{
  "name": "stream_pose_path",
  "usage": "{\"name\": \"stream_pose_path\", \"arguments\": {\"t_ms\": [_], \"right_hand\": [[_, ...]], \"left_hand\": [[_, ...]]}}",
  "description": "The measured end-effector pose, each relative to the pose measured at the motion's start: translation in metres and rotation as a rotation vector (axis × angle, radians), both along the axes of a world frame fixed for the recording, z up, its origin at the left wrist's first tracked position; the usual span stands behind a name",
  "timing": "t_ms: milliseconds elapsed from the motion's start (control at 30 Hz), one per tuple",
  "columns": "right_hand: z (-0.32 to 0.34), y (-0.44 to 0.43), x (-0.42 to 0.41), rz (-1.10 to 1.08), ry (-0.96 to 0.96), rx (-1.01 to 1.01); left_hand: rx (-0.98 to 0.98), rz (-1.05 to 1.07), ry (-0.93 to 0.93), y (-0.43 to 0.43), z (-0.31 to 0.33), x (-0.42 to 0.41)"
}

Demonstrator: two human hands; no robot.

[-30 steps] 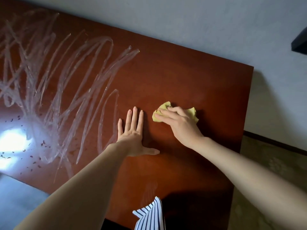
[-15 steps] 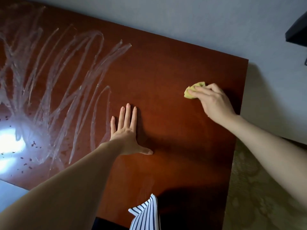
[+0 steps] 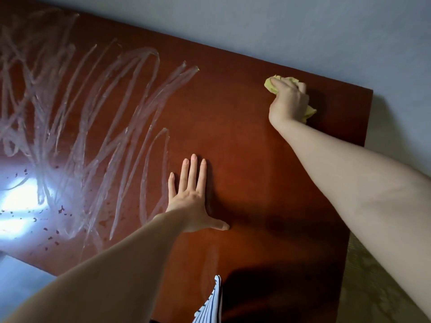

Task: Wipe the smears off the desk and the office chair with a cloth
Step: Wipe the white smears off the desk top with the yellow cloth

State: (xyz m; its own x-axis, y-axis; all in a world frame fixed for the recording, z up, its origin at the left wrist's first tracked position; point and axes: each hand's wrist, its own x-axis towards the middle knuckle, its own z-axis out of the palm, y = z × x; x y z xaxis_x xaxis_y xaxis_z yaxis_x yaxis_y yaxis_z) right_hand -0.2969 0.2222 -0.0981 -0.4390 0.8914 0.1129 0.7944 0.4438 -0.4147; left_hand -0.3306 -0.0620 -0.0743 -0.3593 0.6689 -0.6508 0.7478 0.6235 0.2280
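The smears (image 3: 77, 127) fill the upper left and middle left of the frame. They are pale, looping streaks on the red-brown desk (image 3: 245, 159), and their long strokes run steeply from lower left to upper right. Below them, at the left edge, a bright patch of glare (image 3: 21, 201) sits among small dark specks (image 3: 56, 213).

Just right of the last loop, in the centre of the frame, the left grip (image 3: 190, 197) lies flat on the wood. Its fingers are straight and close together, the thumb is splayed out to the right, and it holds nothing. I take it for a brace. A bit of striped fabric (image 3: 213, 301) pokes in at the bottom centre.

In the upper right of the frame, near the desk's far right corner and the pale wall (image 3: 303, 31), the right grip (image 3: 289, 101) is curled round the yellow cloth (image 3: 271, 86) and presses it onto the wood. Yellow bunches show past the fingertips and beside the wrist.

The coming move turns on this: the wood around the cloth looks free of streaks, and all the marks lie to the left of the cloth-holding grip, well apart from it. The nearest streak tip is at about the cloth's height in the frame. The empty left grip is the nearer one to the marks, so the right one probably has to sweep leftward across the desk, cutting across the strokes. The office chair is not in view.
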Motion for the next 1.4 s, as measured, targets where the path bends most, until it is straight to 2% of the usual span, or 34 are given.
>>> {"name": "stream_pose_path", "arguments": {"t_ms": [100, 200, 367, 500, 633, 800, 967, 1200, 1400], "right_hand": [[-0.001, -0.02, -0.02, 0.131, -0.031, -0.004], [-0.001, -0.052, -0.024, 0.392, -0.049, 0.03], [-0.001, -0.101, 0.019, 0.795, 0.053, 0.092], [0.002, -0.109, 0.077, 0.921, 0.097, 0.117], [0.007, -0.087, 0.123, 0.99, 0.049, 0.119], [0.017, -0.036, 0.145, 0.918, -0.046, 0.087], [0.017, 0.011, 0.126, 0.724, -0.092, 0.091], [0.008, 0.049, 0.046, 0.418, -0.076, 0.093], [0.008, 0.04, -0.039, 0.222, -0.119, 0.039]], "left_hand": [[-0.006, 0.002, 0.006, -0.001, 0.0, -0.001], [-0.014, 0.003, 0.008, -0.001, 0.002, -0.001], [-0.019, 0.01, 0.014, 0.0, 0.001, -0.001], [-0.02, 0.015, 0.021, 0.001, 0.002, 0.001], [-0.025, 0.012, 0.03, 0.002, 0.002, 0.001], [-0.024, 0.011, 0.02, 0.001, -0.001, 0.001], [-0.002, 0.011, 0.025, 0.001, -0.004, 0.001], [0.009, -0.001, 0.032, 0.0, -0.006, 0.0], [0.029, -0.004, 0.034, -0.001, -0.008, -0.001]]}}
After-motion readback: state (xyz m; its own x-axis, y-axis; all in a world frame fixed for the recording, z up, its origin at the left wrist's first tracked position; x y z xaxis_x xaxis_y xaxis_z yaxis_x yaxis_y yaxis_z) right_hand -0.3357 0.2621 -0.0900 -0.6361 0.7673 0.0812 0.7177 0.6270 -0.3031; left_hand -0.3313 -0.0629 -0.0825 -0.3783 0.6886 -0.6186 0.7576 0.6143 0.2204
